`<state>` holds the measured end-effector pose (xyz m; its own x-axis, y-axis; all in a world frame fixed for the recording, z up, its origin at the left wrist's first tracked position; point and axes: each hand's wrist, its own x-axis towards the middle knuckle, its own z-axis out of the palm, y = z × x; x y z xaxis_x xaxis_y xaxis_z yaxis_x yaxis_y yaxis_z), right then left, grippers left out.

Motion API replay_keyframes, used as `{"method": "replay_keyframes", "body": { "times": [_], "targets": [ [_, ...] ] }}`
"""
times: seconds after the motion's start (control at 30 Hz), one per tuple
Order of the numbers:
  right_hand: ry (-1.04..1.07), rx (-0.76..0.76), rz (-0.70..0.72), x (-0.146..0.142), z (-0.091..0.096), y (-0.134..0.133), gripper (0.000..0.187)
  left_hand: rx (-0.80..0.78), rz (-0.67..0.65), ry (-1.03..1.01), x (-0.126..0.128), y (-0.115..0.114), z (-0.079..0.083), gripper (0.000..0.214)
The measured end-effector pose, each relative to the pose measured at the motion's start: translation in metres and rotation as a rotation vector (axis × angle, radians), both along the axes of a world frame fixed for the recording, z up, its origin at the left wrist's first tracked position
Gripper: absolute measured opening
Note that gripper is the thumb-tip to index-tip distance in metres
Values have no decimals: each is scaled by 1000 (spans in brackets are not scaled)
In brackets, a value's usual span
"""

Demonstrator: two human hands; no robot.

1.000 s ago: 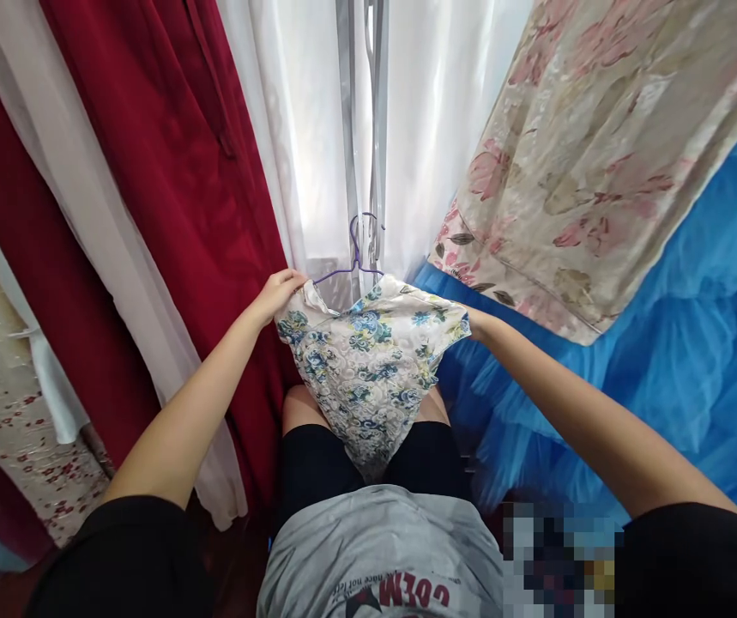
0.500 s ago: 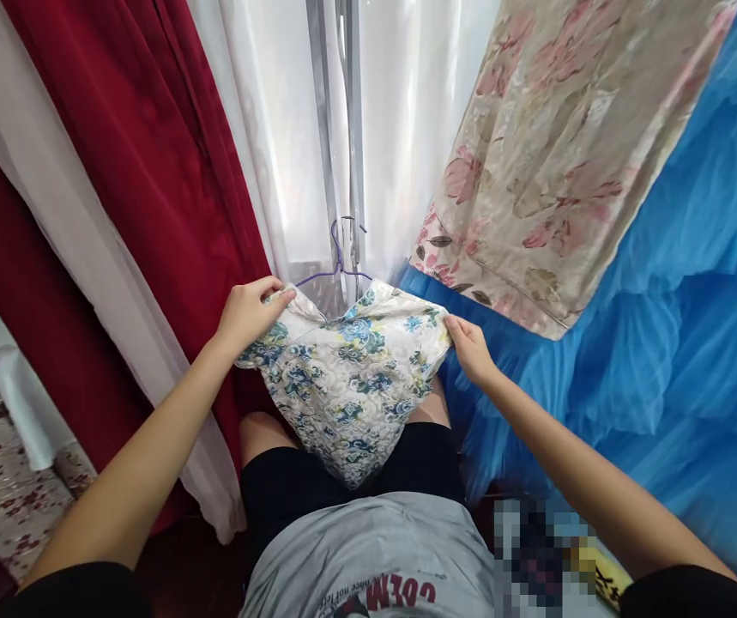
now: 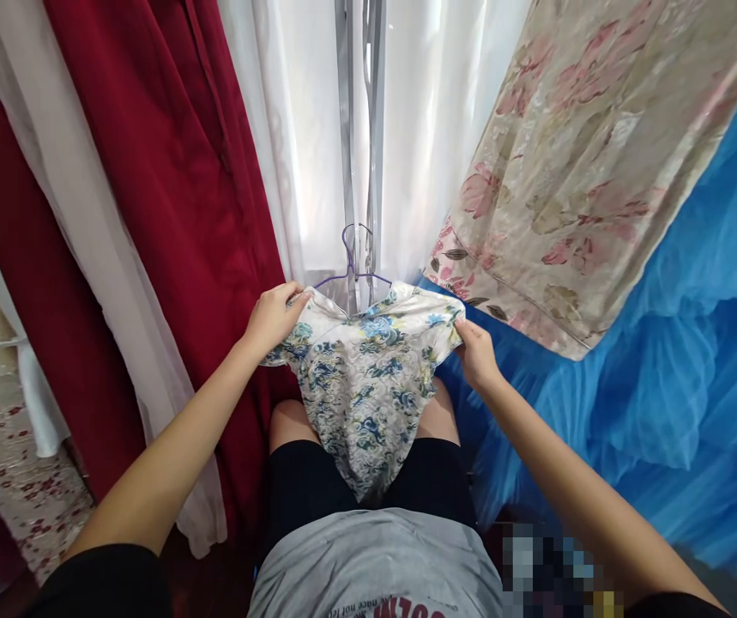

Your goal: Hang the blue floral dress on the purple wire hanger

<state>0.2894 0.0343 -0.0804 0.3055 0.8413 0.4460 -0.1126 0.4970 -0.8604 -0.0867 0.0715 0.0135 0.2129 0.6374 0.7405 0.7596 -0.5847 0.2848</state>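
Note:
A small white dress with blue flowers [image 3: 368,378] hangs on a purple wire hanger [image 3: 350,257] in front of me, over my legs. My left hand [image 3: 274,316] is closed on the dress's left shoulder. My right hand [image 3: 476,350] pinches the right sleeve edge. The hanger's hook sits against a grey metal pole [image 3: 359,146] behind the dress.
Garments hang all around: a dark red dress [image 3: 149,172] and a white sheer one [image 3: 72,223] at left, white curtain fabric [image 3: 432,129] behind, a beige dress with pink flowers [image 3: 587,163] and blue tulle [image 3: 677,360] at right.
Both hands have stayed on the dress's shoulders. The dress and hanger shifted slightly right and up in view. My right hand, hidden behind the sleeve a second ago, now shows.

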Motion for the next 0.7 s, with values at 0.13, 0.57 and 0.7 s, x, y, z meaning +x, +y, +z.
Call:
{"method": "replay_keyframes", "body": {
  "times": [0.13, 0.57, 0.7],
  "targets": [
    [-39, 117, -16, -13, 36, -3, 45, -10, 82, -33, -6, -1, 3, 30],
    [-1198, 482, 657, -81, 46, -137, 40, -377, -335, -992, 2, 15, -42, 48],
    [-1200, 507, 178, -79, 27, -92, 86, -699, -670, -936, 45, -20, -37, 45]
  ]
}}
